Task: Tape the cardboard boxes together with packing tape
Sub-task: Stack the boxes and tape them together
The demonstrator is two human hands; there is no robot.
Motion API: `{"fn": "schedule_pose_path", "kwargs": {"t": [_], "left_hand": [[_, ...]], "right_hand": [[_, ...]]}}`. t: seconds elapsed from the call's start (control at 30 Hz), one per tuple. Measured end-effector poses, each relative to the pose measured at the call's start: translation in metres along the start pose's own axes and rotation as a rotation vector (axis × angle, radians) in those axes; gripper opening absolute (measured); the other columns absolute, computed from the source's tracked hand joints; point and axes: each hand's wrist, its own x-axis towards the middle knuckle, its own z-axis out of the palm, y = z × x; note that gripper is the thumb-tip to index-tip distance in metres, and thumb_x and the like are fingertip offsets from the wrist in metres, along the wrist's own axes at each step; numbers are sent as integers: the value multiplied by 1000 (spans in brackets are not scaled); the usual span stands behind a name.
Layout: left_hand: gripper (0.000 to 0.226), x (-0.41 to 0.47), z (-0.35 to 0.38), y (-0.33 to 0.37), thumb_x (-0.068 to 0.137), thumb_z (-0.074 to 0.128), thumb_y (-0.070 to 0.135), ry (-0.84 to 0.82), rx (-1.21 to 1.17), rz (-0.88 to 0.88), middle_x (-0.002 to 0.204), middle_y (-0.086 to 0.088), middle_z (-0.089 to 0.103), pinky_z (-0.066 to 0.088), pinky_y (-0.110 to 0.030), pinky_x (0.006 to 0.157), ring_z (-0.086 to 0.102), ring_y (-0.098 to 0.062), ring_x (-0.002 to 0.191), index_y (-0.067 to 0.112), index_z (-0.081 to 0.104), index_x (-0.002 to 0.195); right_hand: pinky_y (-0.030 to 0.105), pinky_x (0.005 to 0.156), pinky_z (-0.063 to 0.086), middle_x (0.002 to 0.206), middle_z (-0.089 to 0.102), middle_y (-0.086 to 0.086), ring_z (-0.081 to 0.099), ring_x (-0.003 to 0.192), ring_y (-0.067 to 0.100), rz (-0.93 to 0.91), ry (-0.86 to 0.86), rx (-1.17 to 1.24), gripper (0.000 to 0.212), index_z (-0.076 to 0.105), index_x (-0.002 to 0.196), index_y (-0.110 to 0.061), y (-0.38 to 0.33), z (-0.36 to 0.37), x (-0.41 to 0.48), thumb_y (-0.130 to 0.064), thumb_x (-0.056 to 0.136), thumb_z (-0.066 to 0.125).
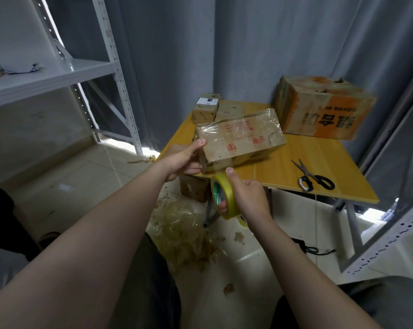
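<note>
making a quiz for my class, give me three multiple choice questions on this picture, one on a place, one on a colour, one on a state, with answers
1. Where do the scissors lie?
A) on the shelf
B) on the table, right of the held box
C) on the floor

2. What colour is the tape roll?
A) blue
B) red
C) yellow

3. What is the right hand doing?
A) gripping the tape roll
B) resting flat on the table
C) holding the scissors

Answers:
1 B: they lie on the tabletop near its right edge.
2 C: its outer band is yellow.
3 A: its fingers curl round the roll, while the left hand holds the box.
</note>
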Motion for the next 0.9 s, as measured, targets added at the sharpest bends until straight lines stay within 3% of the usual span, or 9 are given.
{"fn": "schedule_pose_path", "kwargs": {"t": [0.1,0.2,0.37,0.5,0.6,0.67,0.77,0.83,0.9], "left_hand": [[102,-2,0,2,52,84,79,-54,35,-89,114,-18,77,65,-38,76,78,-33,98,9,68,125],[116,-6,0,4,48,76,87,-151,85,-209,110,-21,77,65,-39,75,78,-33,98,6,59,129],[115,-10,2,5,53,65,93,-161,152,-211,106,-19,78,65,-41,69,78,-35,95,8,57,129],[102,-12,6,15,67,53,95,-86,325,-178,94,-13,80,64,-40,59,79,-35,80,3,67,110],[89,-17,10,19,83,51,86,38,420,-116,91,-12,76,61,-36,54,74,-26,65,2,67,105],[71,-17,15,21,91,57,73,160,435,36,101,-12,66,64,-43,63,70,-24,76,7,59,117],[52,-14,21,27,99,64,50,208,451,383,139,-5,52,50,-43,107,57,-20,124,22,49,141],[62,-15,25,29,95,71,48,22,413,396,149,2,48,45,-31,111,51,-18,136,30,46,149],[85,-17,28,26,85,81,45,-108,425,331,150,8,47,46,-17,104,48,-12,138,31,36,156]], "right_hand": [[19,46,52,61,72,14,72,52,23,-2,-9,-2,64,75,81,0,-5,2,-1,-57,101,54],[29,53,59,63,72,17,72,54,28,-12,-34,13,64,75,83,2,-12,3,-2,-56,102,54],[34,54,60,67,73,21,71,54,30,36,-85,83,50,71,98,0,-20,3,-2,-48,103,57],[30,52,59,68,74,18,70,53,27,25,-76,92,35,69,100,-7,-16,1,-1,-40,104,55],[40,64,62,71,75,20,72,58,31,12,-94,123,33,69,102,-11,-17,1,3,-42,103,57],[47,72,62,73,75,21,71,60,33,15,-122,149,33,68,104,-12,-18,0,6,-43,103,57],[46,72,63,74,75,22,72,61,33,29,-145,156,34,67,106,-12,-18,-1,10,-44,103,57],[41,67,64,75,76,20,73,61,33,29,-152,142,33,67,106,-13,-18,-1,10,-44,103,57],[36,62,63,75,76,19,74,61,31,23,-151,135,32,66,106,-15,-18,-1,10,-45,104,56]]}}
